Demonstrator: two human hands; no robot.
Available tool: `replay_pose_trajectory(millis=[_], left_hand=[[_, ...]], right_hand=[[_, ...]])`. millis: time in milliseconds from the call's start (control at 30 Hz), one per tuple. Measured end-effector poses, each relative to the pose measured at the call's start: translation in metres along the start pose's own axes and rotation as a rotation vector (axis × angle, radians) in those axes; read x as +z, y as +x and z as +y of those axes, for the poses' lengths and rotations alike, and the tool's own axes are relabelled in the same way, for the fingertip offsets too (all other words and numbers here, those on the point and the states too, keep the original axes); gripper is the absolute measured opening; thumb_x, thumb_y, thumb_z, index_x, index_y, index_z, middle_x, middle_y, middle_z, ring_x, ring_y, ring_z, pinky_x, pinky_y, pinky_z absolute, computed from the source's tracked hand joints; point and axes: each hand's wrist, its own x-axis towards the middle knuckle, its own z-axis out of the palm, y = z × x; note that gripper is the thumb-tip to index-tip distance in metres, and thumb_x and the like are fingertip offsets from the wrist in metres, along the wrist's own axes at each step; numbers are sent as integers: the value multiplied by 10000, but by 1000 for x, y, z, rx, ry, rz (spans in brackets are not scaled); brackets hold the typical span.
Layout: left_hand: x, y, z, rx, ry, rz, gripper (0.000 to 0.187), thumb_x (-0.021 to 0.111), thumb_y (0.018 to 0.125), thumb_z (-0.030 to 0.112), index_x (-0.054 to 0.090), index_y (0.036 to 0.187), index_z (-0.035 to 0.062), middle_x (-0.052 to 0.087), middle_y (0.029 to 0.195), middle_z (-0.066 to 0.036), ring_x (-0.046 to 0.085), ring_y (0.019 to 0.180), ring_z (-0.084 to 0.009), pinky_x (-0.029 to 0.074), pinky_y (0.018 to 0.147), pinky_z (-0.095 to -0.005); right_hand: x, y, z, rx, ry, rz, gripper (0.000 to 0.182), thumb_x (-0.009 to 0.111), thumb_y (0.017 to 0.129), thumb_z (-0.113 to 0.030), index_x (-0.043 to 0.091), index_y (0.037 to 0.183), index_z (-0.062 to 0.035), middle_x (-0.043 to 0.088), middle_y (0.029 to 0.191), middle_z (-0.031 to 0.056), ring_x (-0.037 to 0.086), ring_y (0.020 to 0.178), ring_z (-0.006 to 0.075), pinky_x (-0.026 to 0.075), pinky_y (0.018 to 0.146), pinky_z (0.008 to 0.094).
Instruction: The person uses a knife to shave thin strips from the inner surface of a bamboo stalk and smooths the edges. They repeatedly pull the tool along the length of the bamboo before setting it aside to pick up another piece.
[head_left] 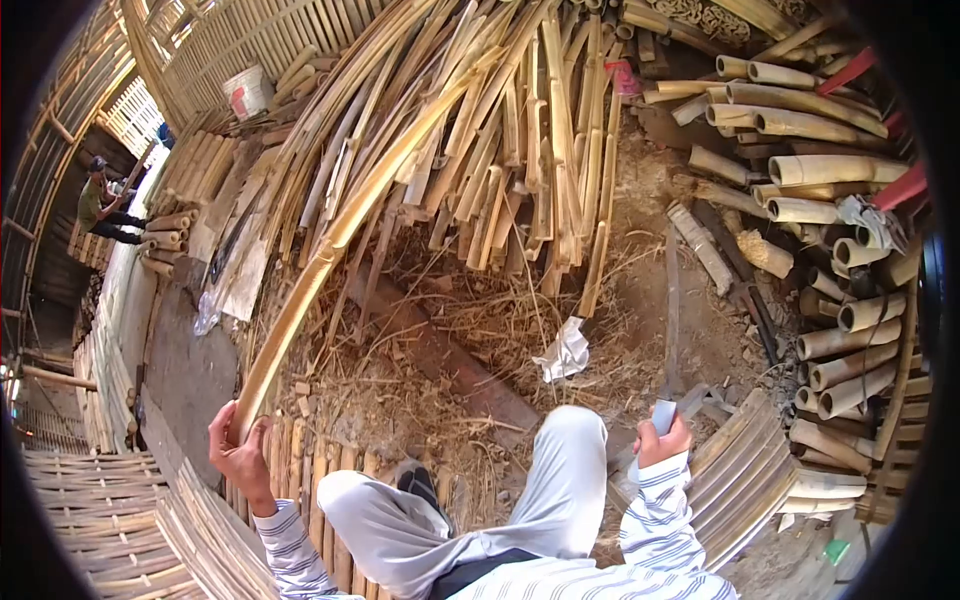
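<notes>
My left hand [242,455] is closed around the near end of a long split bamboo strip [325,255]. The strip slants up and away from me, its far part overlapping a large heap of split bamboo [490,150]. Beyond my right knee, my right hand [664,442] grips a flat grey-blue piece [664,415] like a blade, its lower part hidden in my fingers. I sit with both knees [570,450] bent up in front of me.
Cut bamboo tubes [830,170] are stacked along the right. Crumpled white paper [565,350] lies on shavings ahead. A slatted bamboo panel [745,465] sits beside my right arm. Another person [100,205] sits at the far left, near a white bucket [248,92].
</notes>
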Motion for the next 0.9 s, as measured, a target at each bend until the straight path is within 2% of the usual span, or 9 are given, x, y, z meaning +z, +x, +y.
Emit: replay_pose_trajectory(millis=[33, 200, 333, 433, 533, 567, 667, 767, 900], left_hand=[[-10, -1, 4, 20, 117, 27, 429, 707, 680, -143, 605, 1075, -8, 628, 1036, -85, 602, 934, -171, 523, 802, -264], [-38, 3, 33, 25, 82, 99, 369, 724, 737, -46, 608, 1086, -13, 635, 1050, -95, 604, 925, -171, 519, 794, -252], [-54, 18, 45, 124, 165, 241, 391, 711, 774, -1, 574, 1139, -31, 604, 1126, -126, 567, 1029, -194, 462, 917, -302], [-51, 38, 36, 191, -294, 353, 453, 663, 840, 64, 486, 1241, -48, 567, 1185, -155, 534, 1110, -204, 389, 1021, -321], [-48, 66, 15, 149, -640, 227, 507, 607, 894, 153, 397, 1301, -65, 519, 1255, -190, 504, 1177, -221, 333, 1086, -330], [-51, 77, -1, 76, -784, 199, 527, 577, 912, 236, 390, 1308, -58, 462, 1323, -205, 466, 1229, -239, 302, 1117, -354], [-4, 69, 38, 182, -899, 152, 552, 569, 914, 246, 361, 1328, -54, 443, 1341, -217, 449, 1247, -247, 299, 1120, -356], [31, 58, 71, 266, -606, 129, 591, 584, 905, 231, 308, 1348, -46, 426, 1354, -223, 432, 1261, -274, 293, 1119, -385], [56, 47, 100, 337, -659, 24, 677, 644, 866, 200, 240, 1390, 53, 434, 1333, -240, 443, 1237, -358, 404, 1013, -509]], right_hand=[[-1, 1, 3, -24, -20, -1, 230, 582, 743, -99, 563, 916, 51, 555, 578, 82, 545, 426, 139, 443, 424, 294], [-8, -8, 6, 54, 19, -27, 234, 595, 741, -99, 574, 928, 42, 579, 583, 86, 559, 433, 137, 452, 432, 291], [-11, -9, 5, 98, 124, -22, 214, 588, 745, -63, 566, 932, 40, 587, 610, 69, 543, 427, 121, 441, 421, 270], [-8, -3, 10, 88, 131, 17, 184, 583, 749, -63, 567, 901, 38, 566, 573, 61, 554, 435, 123, 447, 424, 276], [-4, 3, 13, 78, 109, 25, 189, 588, 747, -86, 570, 893, 32, 561, 558, 55, 565, 441, 129, 456, 430, 285], [-4, 3, 10, 87, 112, 14, 189, 587, 748, -88, 569, 892, 32, 560, 557, 55, 564, 438, 130, 456, 428, 286], [-5, 6, 10, 88, 132, 3, 189, 587, 743, -85, 569, 891, 32, 553, 553, 49, 550, 425, 124, 444, 416, 286], [-5, 7, 10, 117, 192, 8, 187, 582, 733, -66, 570, 893, 31, 537, 549, 41, 521, 410, 112, 421, 399, 281], [-2, 9, -1, 260, 364, -18, 234, 563, 704, -1, 561, 937, 27, 519, 585, 37, 481, 417, 113, 377, 377, 262]])
